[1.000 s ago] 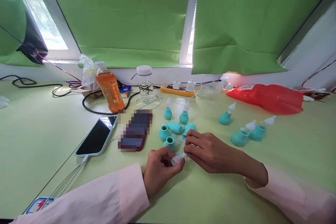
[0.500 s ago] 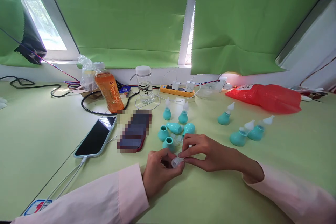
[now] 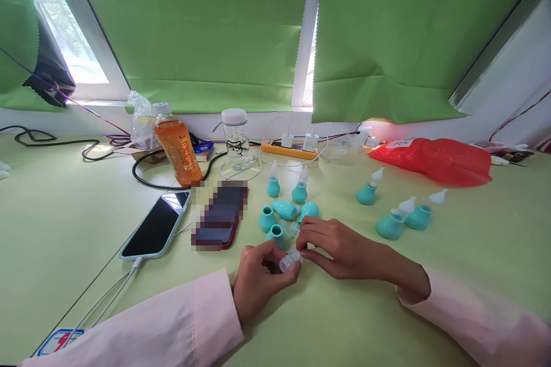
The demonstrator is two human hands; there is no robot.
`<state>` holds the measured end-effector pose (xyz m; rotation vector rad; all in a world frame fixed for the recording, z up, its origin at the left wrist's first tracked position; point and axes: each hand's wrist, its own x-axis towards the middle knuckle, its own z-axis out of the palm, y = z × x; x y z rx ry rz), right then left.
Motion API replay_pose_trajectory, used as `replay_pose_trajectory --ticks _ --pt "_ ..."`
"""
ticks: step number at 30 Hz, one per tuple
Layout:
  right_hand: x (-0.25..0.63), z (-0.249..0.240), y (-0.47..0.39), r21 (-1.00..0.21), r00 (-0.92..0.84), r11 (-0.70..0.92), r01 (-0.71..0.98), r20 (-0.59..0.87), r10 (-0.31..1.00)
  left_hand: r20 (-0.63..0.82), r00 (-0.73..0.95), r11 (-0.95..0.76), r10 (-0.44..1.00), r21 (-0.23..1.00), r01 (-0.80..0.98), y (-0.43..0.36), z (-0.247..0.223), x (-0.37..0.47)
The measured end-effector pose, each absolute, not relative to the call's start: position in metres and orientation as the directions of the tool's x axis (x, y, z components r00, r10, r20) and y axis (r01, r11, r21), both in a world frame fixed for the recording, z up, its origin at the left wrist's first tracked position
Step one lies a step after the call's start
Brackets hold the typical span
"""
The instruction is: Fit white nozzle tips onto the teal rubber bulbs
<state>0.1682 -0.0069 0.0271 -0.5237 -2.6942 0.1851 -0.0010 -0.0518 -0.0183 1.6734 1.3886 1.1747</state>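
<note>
Between thumb and fingers, my left hand (image 3: 264, 281) grips a small clear plastic piece (image 3: 287, 263). The fingertips of my right hand (image 3: 340, 249) are pinched at the far right end of that piece. Just beyond my hands stand two open teal bulbs (image 3: 267, 218), and two more teal bulbs (image 3: 284, 210) lie on their sides. Loose clear parts (image 3: 289, 229) rest among them, partly hidden by my right hand. Farther back, two teal bulbs with clear tips (image 3: 300, 191) stand upright. Three more with white tips (image 3: 390, 224) are at the right.
Two phones, one black-screened (image 3: 157, 226) and one red-edged (image 3: 221, 218), lie left of the bulbs. Behind are an orange drink bottle (image 3: 178, 149), a clear bottle (image 3: 236, 140), a yellow power strip (image 3: 288, 149) and cables. A red bag (image 3: 434, 161) lies at the back right.
The fingers of my right hand have shifted slightly on the clear piece, and more of the piece now shows between my hands. My left hand keeps its grip.
</note>
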Motion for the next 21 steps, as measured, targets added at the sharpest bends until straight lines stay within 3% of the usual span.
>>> replay_pose_trajectory --ticks 5,7,13,17,21 --pt "0.177 0.032 0.010 -0.448 -0.693 0.800 0.399 0.423 0.583 0.303 0.116 -0.316 0.946 0.783 0.535 -0.058 -0.020 -0.002" --pt "0.179 0.029 0.017 -0.489 -0.628 0.758 0.431 0.440 0.641 0.351 0.207 -0.402 0.913 0.696 0.595 -0.059 -0.022 -0.003" --pt "0.170 -0.001 0.020 -0.371 -0.670 0.830 0.416 0.492 0.556 0.471 0.466 -0.657 0.749 0.440 0.612 -0.058 -0.024 -0.004" --pt "0.167 -0.013 0.019 -0.297 -0.676 0.833 0.466 0.489 0.552 0.469 0.498 -0.646 0.730 0.235 0.726 -0.056 -0.025 -0.004" --pt "0.168 -0.012 0.023 -0.320 -0.618 0.812 0.489 0.530 0.581 0.417 0.546 -0.637 0.727 0.112 0.762 -0.054 -0.030 -0.005"
